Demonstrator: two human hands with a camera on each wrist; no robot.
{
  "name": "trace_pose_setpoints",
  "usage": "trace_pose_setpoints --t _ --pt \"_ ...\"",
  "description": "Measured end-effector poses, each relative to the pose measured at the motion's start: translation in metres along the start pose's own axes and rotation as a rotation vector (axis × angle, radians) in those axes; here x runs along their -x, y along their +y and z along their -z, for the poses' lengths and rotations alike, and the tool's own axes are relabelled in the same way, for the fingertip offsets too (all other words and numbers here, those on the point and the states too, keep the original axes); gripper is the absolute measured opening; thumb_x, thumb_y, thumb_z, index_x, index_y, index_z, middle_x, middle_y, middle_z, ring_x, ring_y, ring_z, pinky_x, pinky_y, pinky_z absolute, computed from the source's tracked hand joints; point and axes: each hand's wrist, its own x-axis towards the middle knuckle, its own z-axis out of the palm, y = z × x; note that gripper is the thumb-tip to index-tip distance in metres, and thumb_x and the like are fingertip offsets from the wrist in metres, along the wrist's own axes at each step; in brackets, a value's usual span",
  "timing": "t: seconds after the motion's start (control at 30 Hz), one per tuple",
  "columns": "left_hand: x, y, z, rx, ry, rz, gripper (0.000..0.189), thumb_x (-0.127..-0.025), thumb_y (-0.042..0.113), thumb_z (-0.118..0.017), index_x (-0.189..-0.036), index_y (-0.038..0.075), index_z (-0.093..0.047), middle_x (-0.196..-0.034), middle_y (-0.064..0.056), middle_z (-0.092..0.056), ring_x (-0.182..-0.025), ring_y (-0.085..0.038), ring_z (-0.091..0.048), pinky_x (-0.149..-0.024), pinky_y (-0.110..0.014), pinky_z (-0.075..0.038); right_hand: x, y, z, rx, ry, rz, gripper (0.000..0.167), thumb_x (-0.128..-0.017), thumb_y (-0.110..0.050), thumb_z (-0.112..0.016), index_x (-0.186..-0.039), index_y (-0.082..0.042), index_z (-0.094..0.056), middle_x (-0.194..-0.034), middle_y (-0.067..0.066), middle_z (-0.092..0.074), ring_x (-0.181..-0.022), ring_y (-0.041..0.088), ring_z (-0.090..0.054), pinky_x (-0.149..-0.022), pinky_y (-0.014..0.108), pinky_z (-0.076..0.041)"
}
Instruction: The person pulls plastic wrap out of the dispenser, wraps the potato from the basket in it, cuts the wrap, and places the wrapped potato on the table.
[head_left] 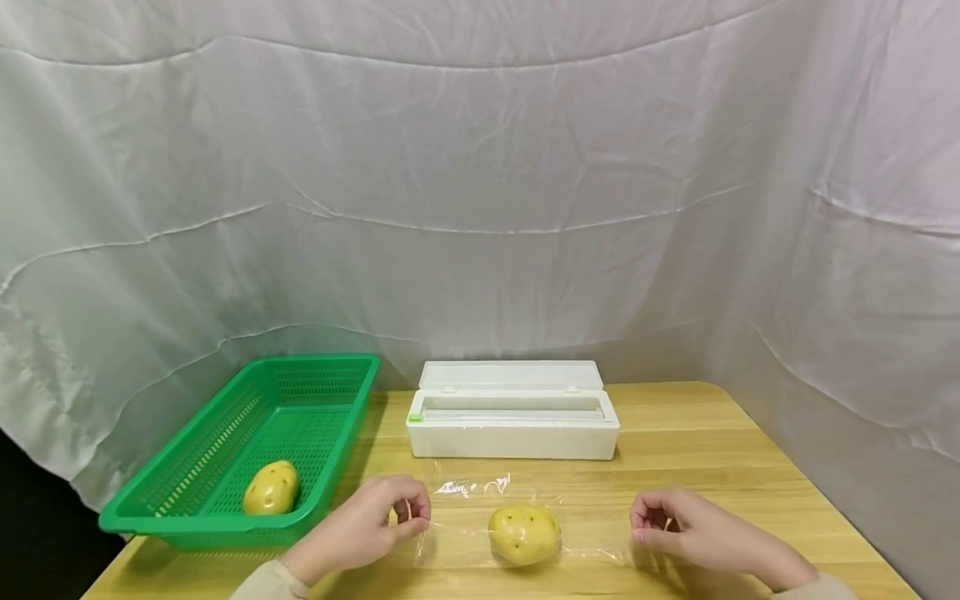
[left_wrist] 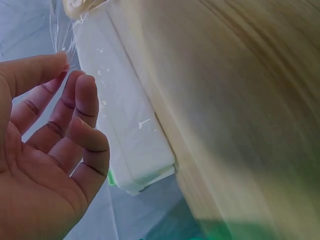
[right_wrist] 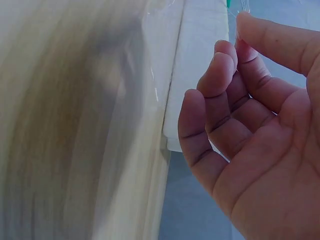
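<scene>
A sheet of clear plastic wrap (head_left: 461, 535) stretches between both hands near the table's front. My left hand (head_left: 375, 521) pinches one edge of it between thumb and index finger; in the left wrist view the film (left_wrist: 62, 37) gathers at those fingertips. On the other side my right hand (head_left: 690, 533) pinches the film (right_wrist: 244, 6) the same way, its other fingers loosely bent. Between the hands is a yellow potato (head_left: 525, 534), with the film around it; whether film covers its top I cannot tell.
Behind the potato stands a white wrap dispenser box (head_left: 513, 442), its lid (head_left: 512, 375) raised and a roll inside. To the left, a green basket (head_left: 345, 442) holds another potato (head_left: 272, 488). A grey cloth (head_left: 480, 167) hangs behind the wooden table (head_left: 675, 433).
</scene>
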Motion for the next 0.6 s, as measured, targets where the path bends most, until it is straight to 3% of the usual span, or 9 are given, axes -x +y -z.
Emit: trace_pose_setpoints --t 0.6 --pt "-0.005 -0.011 -0.01 0.045 -0.084 0.12 0.019 -0.097 0.009 -0.077 -0.086 0.021 -0.068 -0.082 0.016 -0.066 -0.073 0.005 -0.057 -0.064 -0.018 -0.05 -0.013 0.015 -0.003 -0.061 -0.091 -0.094 0.01 -0.106 -0.012 -0.068 -0.096 -0.011 -0.067 -0.082 -0.012 -0.061 -0.073 -0.007 -0.052 -0.06 0.02 -0.047"
